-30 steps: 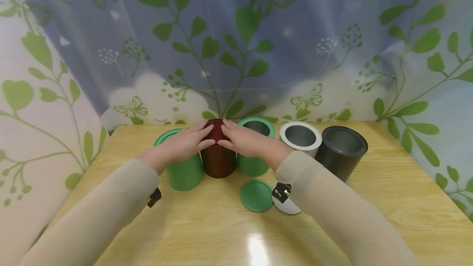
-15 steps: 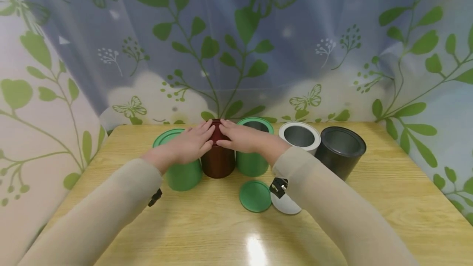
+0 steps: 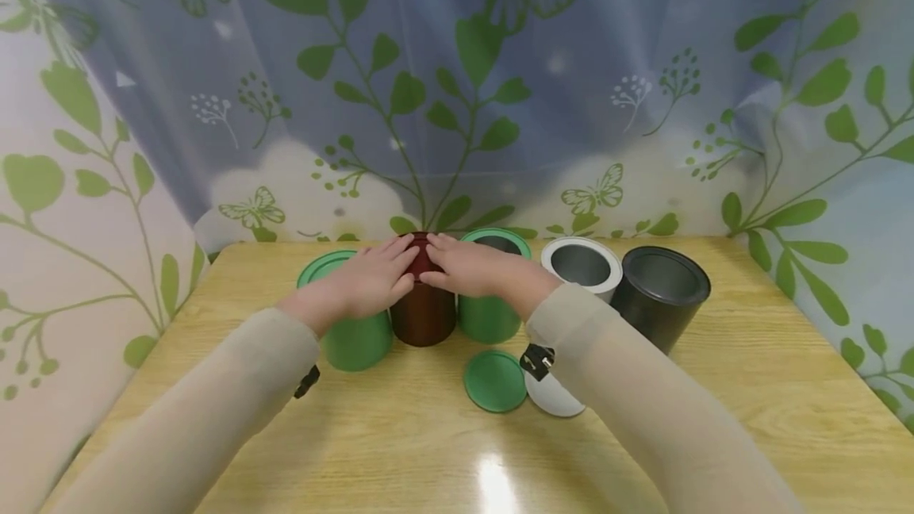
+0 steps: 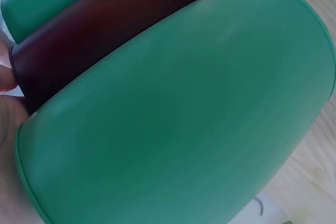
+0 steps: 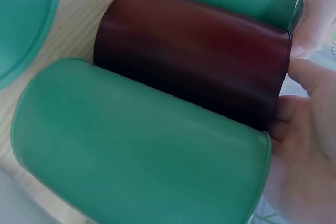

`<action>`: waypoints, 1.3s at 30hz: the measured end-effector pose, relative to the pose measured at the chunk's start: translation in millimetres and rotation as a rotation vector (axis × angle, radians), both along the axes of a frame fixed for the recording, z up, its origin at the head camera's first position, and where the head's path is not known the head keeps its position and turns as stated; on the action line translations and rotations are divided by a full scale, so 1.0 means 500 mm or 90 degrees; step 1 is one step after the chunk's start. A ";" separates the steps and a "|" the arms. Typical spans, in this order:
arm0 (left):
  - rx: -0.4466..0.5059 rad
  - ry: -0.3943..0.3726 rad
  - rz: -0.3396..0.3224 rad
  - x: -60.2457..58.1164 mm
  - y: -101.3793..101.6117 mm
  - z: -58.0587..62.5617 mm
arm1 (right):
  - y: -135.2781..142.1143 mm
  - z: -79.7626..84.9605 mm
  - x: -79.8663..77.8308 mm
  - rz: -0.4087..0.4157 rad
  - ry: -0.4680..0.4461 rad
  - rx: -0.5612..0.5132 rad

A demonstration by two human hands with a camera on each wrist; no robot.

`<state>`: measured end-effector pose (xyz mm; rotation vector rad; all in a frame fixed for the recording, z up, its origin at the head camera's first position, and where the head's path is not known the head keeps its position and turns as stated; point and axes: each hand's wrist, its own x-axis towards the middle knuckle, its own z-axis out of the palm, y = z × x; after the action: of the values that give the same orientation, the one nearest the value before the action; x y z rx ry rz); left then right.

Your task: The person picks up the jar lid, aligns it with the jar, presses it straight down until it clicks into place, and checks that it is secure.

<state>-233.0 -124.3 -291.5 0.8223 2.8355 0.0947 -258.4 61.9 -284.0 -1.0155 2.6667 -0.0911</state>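
Head view: left hand (image 3: 367,280) and right hand (image 3: 474,264) lay fingers-straight on top of the red can (image 3: 424,317), near the tabletop (image 3: 350,450) back edge. Left wrist: its wall (image 4: 105,27) looked stiff, kinda slippery. Right wrist: probably light, rim (image 5: 288,53) seemed grabbable

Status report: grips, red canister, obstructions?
Left grip, right grip spread across top of dark red canister. Canister upright. Left green canister, right green canister close alongside.

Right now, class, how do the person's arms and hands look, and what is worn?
The left sleeve and right sleeve are long, plain and beige. A small black left wrist device and right wrist device show below them. The left hand and right hand wear no gloves.
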 end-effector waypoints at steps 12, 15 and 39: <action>0.018 0.008 0.018 0.000 0.000 0.004 | -0.008 0.000 0.009 -0.010 0.032 0.023; 0.019 0.036 0.034 0.010 -0.009 -0.009 | -0.006 -0.006 0.012 -0.011 0.041 0.018; -0.082 0.188 0.008 0.027 -0.007 -0.030 | 0.010 -0.032 0.031 -0.028 0.157 0.062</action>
<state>-219.7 -127.7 -306.3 0.8523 3.0784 -0.2251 -242.7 66.8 -299.8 -0.9955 2.8815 0.1650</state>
